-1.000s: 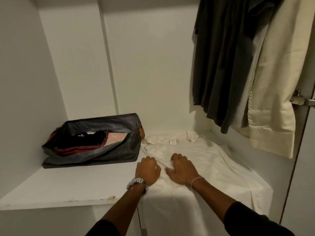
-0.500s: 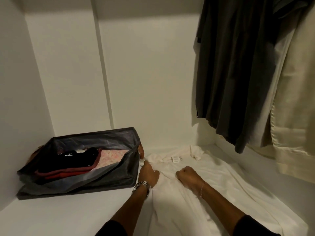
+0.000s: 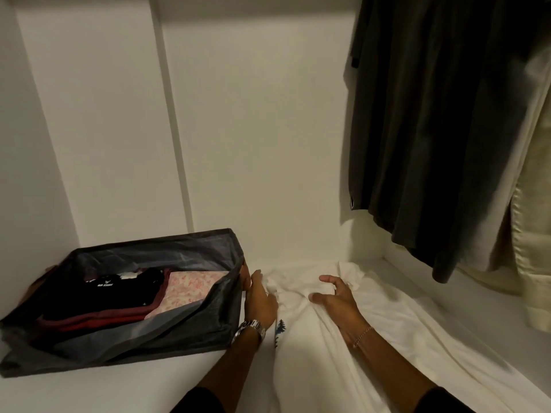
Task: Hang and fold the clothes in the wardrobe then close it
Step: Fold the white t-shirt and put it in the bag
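Note:
A white shirt (image 3: 390, 338) lies spread on the white wardrobe shelf (image 3: 119, 389), its collar end bunched toward the back wall. A small blue tree print (image 3: 280, 328) shows near its left edge. My left hand (image 3: 260, 301), with a watch on the wrist, rests with straight fingers on the shirt's left edge, beside the fabric storage bag. My right hand (image 3: 337, 302) sits on the bunched cloth near the collar, fingers spread and arched, thumb apart. A dark garment (image 3: 417, 144) and a cream garment (image 3: 533, 263) hang at the right.
A dark grey fabric storage bag (image 3: 190, 332) stands open on the shelf's left side, holding folded black, red and pink-patterned clothes. The white back wall is close behind. The hanging garments' hems hover above the shelf's right rear corner.
The view has come closer and lower into the wardrobe. Both hands slid farther back along the shirt toward its collar, and the right hand went from curled to spread. The cloth is more bunched.

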